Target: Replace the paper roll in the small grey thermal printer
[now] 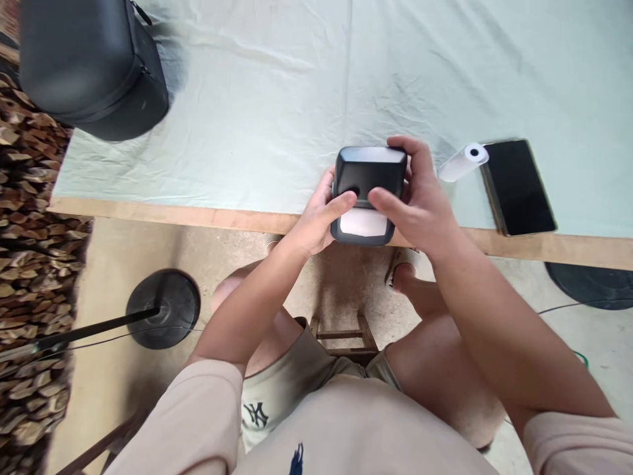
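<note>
A small dark grey box-shaped device with a white patch on its near face is held over the table's front edge. My left hand grips its left side, thumb pressed on the top. My right hand wraps the right side, fingers over the far corner and thumb across the front. Beside it on the right lie a white paper roll and a black phone, both untouched.
The table has a pale green cloth and a wooden front edge. A black hard case stands at the far left. Below are a round black stand base, stacked firewood and a wooden stool.
</note>
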`<act>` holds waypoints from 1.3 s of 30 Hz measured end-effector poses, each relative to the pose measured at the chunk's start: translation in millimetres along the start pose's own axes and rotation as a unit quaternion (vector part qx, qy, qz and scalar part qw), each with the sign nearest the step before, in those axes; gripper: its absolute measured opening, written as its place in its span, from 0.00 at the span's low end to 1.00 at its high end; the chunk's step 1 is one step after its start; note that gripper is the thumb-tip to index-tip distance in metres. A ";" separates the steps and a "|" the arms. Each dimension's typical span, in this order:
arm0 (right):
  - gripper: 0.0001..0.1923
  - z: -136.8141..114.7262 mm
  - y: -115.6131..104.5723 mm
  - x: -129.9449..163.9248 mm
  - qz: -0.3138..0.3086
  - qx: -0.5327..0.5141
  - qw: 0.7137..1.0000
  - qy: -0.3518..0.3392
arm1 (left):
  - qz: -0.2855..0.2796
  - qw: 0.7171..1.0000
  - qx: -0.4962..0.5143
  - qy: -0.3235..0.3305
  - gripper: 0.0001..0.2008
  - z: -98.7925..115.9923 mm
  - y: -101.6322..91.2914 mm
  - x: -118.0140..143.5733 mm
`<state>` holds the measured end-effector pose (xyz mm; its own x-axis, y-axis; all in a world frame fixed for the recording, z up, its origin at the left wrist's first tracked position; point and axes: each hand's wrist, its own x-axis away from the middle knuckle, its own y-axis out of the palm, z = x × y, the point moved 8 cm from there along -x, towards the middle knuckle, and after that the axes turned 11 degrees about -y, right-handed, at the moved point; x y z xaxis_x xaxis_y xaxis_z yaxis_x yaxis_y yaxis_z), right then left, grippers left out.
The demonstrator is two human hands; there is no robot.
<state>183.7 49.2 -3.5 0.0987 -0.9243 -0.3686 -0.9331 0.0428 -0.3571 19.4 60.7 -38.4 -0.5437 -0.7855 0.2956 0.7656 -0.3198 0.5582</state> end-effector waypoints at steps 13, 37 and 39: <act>0.32 6.4 -10.9 -0.9 0.026 0.000 0.998 -0.060 | 0.096 0.990 0.096 -0.027 0.20 -2.9 -5.1 -7.3; 0.22 -60.9 -17.3 -18.9 -0.133 0.370 0.918 -0.053 | -0.013 0.999 -0.043 0.020 0.33 -0.8 3.9 -9.2; 0.25 -55.9 -14.3 -18.0 -0.177 0.404 0.897 -0.001 | -0.021 0.997 -0.065 0.029 0.35 0.1 3.6 -10.6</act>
<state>176.0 44.0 56.2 0.3407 -0.9338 -0.1096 -0.2875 0.0075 -0.9577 27.9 67.9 -39.5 -0.5589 -0.7977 0.2265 0.7822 -0.4164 0.4634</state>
